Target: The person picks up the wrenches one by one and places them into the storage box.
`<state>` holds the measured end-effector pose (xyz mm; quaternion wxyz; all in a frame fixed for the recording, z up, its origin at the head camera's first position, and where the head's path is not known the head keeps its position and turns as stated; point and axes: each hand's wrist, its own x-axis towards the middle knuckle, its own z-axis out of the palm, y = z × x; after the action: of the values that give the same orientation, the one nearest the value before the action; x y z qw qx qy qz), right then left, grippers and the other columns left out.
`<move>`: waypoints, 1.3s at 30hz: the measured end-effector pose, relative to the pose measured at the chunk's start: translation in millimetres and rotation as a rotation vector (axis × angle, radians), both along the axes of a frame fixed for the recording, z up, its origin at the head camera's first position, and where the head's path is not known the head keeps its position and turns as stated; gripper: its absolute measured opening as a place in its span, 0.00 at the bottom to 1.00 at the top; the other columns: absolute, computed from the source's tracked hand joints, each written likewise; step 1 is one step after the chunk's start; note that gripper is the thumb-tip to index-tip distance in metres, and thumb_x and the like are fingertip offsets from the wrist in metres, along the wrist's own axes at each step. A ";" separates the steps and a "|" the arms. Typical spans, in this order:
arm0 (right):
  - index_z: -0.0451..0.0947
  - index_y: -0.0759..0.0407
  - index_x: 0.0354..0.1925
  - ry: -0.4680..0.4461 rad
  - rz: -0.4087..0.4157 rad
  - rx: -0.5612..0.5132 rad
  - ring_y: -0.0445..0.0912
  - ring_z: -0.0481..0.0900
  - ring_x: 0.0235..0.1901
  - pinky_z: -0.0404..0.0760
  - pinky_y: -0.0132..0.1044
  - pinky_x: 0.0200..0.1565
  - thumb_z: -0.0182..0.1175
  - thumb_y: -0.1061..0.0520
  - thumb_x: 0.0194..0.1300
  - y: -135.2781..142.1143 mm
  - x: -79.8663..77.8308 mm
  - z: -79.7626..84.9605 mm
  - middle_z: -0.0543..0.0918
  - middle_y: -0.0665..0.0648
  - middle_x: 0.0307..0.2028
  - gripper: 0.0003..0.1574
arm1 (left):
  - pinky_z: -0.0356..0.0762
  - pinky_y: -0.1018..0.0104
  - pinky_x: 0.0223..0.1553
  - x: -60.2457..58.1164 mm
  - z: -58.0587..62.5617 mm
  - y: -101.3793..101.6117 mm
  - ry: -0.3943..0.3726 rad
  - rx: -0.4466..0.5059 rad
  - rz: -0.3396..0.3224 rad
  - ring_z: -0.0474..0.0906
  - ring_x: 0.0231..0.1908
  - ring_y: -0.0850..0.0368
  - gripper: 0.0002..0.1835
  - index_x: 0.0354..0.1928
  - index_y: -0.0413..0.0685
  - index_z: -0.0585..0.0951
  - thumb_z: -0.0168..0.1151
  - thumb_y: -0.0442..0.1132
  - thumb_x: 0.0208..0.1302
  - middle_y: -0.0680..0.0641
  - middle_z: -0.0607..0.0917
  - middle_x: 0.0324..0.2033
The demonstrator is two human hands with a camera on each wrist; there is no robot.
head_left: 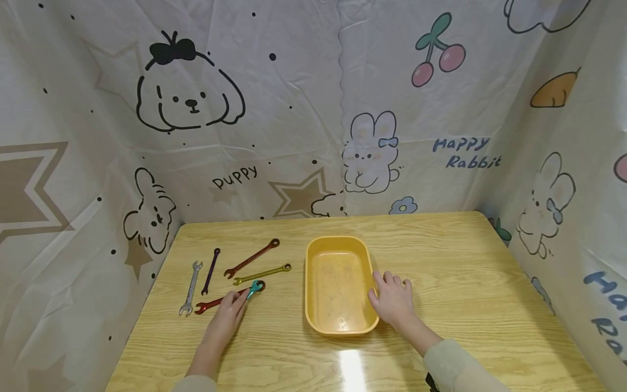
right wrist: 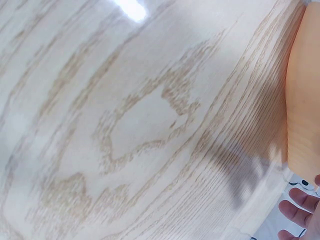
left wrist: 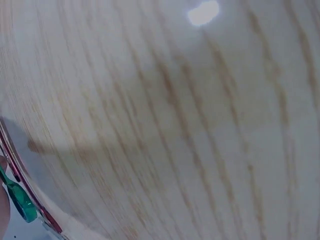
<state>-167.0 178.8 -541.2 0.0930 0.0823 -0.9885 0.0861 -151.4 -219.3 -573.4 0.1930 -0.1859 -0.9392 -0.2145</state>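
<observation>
My left hand point(head_left: 229, 314) pinches a teal wrench point(head_left: 255, 287), its ring end pointing away to the right. That wrench also shows at the lower left edge of the left wrist view, beside a fingertip. Beneath it on the table lies a red wrench point(head_left: 208, 306), partly hidden by the hand. My right hand point(head_left: 393, 298) is at the right rim of a yellow plastic tub point(head_left: 341, 330), fingers loosely bent and spread, holding nothing; whether it touches the rim I cannot tell. Nothing lies inside the tub.
Left of the tub lie a yellow-green wrench point(head_left: 262, 274), an orange-red wrench point(head_left: 252, 258), a purple wrench point(head_left: 210, 271) and a silver open-ended wrench point(head_left: 191, 288). Printed cloth point(head_left: 294, 109) hangs behind and beside the wooden table point(head_left: 465, 283).
</observation>
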 end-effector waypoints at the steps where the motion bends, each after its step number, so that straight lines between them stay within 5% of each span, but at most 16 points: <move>1: 0.67 0.53 0.49 0.002 0.000 -0.001 0.58 0.73 0.41 0.64 0.59 0.45 0.50 0.48 0.61 0.1 0.0 -0.2 0.73 0.59 0.38 0.19 | 0.68 0.71 0.23 -0.1 0.5 0.7 0.003 -0.002 0.000 0.66 0.28 0.63 0.22 0.53 0.39 0.77 0.63 0.27 0.53 0.47 0.72 0.32; 13: 0.68 0.53 0.49 0.012 -0.003 -0.001 0.58 0.73 0.41 0.65 0.59 0.46 0.52 0.47 0.61 0.5 1.1 -0.8 0.74 0.60 0.39 0.19 | 0.73 0.67 0.27 -4.3 10.8 13.1 -0.002 -0.008 -0.031 0.72 0.32 0.57 0.22 0.54 0.41 0.76 0.63 0.28 0.55 0.45 0.74 0.34; 27: 0.67 0.54 0.49 0.005 -0.002 -0.004 0.58 0.73 0.40 0.65 0.58 0.46 0.52 0.48 0.61 -0.2 0.6 0.7 0.73 0.60 0.38 0.19 | 0.75 0.66 0.28 -12.9 25.3 32.4 0.128 -0.018 -0.075 0.72 0.33 0.54 0.22 0.51 0.38 0.78 0.66 0.27 0.50 0.44 0.75 0.34; 39: 0.68 0.54 0.49 0.004 -0.004 -0.004 0.58 0.73 0.40 0.65 0.58 0.45 0.53 0.48 0.60 0.9 0.2 0.6 0.73 0.60 0.38 0.20 | 0.76 0.68 0.27 -17.6 36.5 52.4 0.121 -0.005 -0.077 0.74 0.32 0.55 0.22 0.51 0.38 0.78 0.66 0.27 0.51 0.45 0.75 0.33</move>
<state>-166.7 179.6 -540.6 0.0954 0.0801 -0.9883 0.0877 -169.0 -166.9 -536.8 0.2405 -0.2348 -0.9186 -0.2076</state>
